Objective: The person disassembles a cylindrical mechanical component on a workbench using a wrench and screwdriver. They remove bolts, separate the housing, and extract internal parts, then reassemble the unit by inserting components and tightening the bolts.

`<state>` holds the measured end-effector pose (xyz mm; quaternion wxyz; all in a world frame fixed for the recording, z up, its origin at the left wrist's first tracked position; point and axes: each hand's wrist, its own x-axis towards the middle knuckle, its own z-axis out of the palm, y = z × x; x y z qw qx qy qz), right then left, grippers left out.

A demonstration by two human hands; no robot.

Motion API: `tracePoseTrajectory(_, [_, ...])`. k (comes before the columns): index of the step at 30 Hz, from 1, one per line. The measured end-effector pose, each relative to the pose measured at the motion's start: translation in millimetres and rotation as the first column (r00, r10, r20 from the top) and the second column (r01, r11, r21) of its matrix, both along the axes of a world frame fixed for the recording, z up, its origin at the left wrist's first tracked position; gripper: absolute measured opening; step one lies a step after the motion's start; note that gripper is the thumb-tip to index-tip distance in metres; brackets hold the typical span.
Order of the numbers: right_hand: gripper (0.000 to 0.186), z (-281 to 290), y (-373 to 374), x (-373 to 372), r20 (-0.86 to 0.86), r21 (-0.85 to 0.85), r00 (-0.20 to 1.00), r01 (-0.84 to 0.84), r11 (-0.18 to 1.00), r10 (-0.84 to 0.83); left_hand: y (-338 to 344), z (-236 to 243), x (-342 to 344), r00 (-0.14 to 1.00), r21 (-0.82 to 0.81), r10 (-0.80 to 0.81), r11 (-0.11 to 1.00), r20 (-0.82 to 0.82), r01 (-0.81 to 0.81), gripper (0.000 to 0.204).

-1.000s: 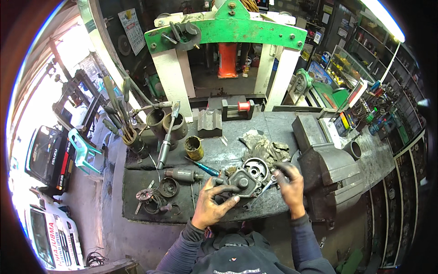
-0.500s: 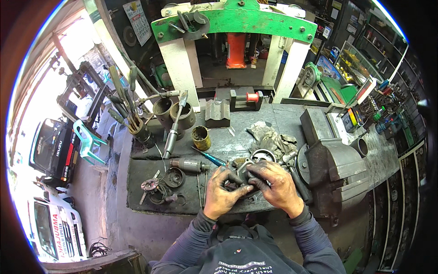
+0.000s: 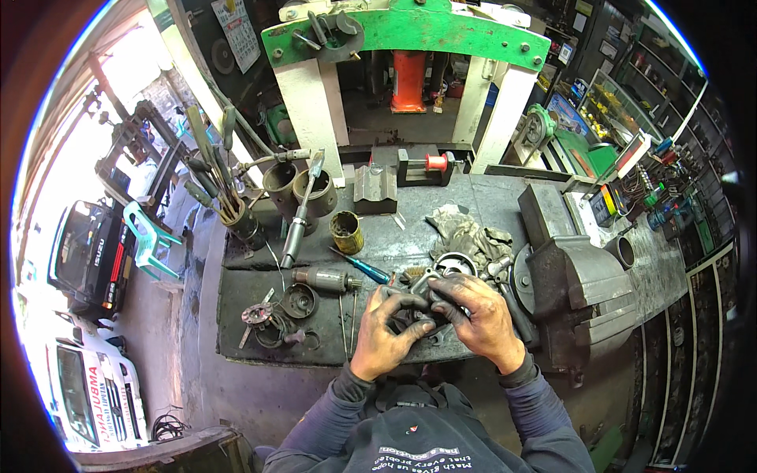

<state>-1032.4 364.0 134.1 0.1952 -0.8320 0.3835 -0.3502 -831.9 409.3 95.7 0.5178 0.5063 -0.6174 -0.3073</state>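
Note:
My left hand [image 3: 386,331] and my right hand [image 3: 481,319] meet over the front of the workbench, fingers blackened with grease. Between them they grip a dark metal part [image 3: 408,315], mostly covered by my curled fingers, so its kind does not show. My right thumb and fingers pinch its right side. Just beyond lie a round metal housing [image 3: 456,264] and a blue-handled screwdriver [image 3: 371,273]. To the left rests a motor armature [image 3: 325,279], beside a round metal cap [image 3: 299,300] and a brush holder with wires [image 3: 260,315].
A grey bench vise [image 3: 579,292] stands on the right. Dirty rags [image 3: 465,232] lie behind my hands. Left of them are a yellow can [image 3: 346,232], a socket wrench [image 3: 296,232] and a pot of tools [image 3: 246,229]. A green-and-white press frame [image 3: 394,35] rises behind the bench.
My right fingers have shifted slightly over the dark part, and my left fingers have spread a little around it. The whole view has tilted slightly. Both hands stay in nearly the same place.

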Motion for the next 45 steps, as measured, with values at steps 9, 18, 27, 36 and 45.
tracePoseTrajectory(9, [0.039,1,2,1,0.019,0.049,1.000,0.013,0.999,-0.014,-3,-1,3,1.000,0.104,0.014,0.995,-0.004,-0.014,0.033])
tracePoseTrajectory(18, [0.040,-3,4,2,0.037,0.006,0.999,0.033,0.999,-0.033,1,5,5,1.000,0.064,-0.001,0.998,0.025,0.000,0.029])
tracePoseTrajectory(27, [0.040,-2,4,3,0.025,-0.017,0.999,0.045,0.999,-0.044,-2,2,4,0.990,0.037,0.134,0.991,-0.051,-0.132,0.032])
tracePoseTrajectory(36, [0.031,26,2,-13,0.255,-0.112,0.951,0.206,0.972,-0.173,16,-114,77,0.860,0.228,0.284,0.885,0.425,-0.406,0.024])
tracePoseTrajectory(45, [0.032,-98,5,-115,0.174,0.391,0.663,0.632,0.669,-0.728,24,-212,92,0.708,0.254,0.230,0.824,0.668,-0.507,0.031])
